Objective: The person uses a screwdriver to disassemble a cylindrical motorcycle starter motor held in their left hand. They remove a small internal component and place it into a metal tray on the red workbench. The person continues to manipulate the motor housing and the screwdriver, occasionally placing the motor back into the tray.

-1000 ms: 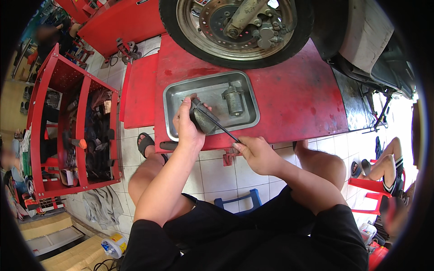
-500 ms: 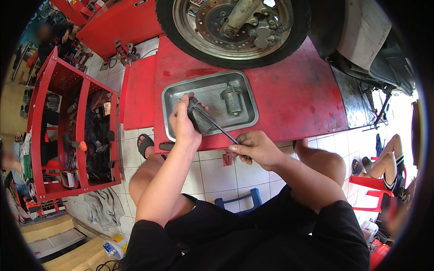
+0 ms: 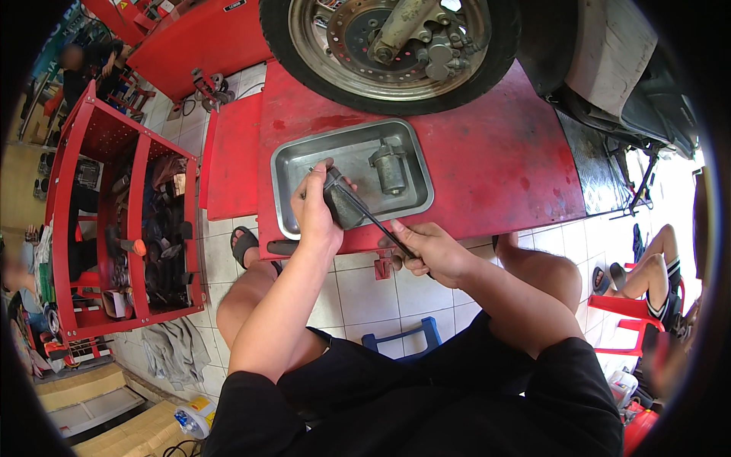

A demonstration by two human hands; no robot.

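Observation:
My left hand (image 3: 316, 209) is wrapped round a dark grey cylindrical starter motor (image 3: 341, 204), held tilted over the near side of a shallow steel tray (image 3: 288, 156). My right hand (image 3: 430, 253) is closed on a slim tool with a long dark shaft (image 3: 375, 221). That shaft slants up from my right fingers and lies against the side of the motor; its tip and handle are hard to make out. Inside the tray, right of my left hand, lies a second, lighter grey starter motor (image 3: 391, 170).
The tray rests on a red bench (image 3: 495, 160), with a dark handle (image 3: 282, 247) at its near edge. Beyond it stands a scooter's front wheel (image 3: 396, 99). A red tool cart (image 3: 137, 228) is on the left. A blue stool (image 3: 403, 339) is below; a seated person's legs (image 3: 647, 274) show at right.
My right hand has shifted a little to the right and lower along the shaft, its thumb now higher. The left hand and motor have barely moved.

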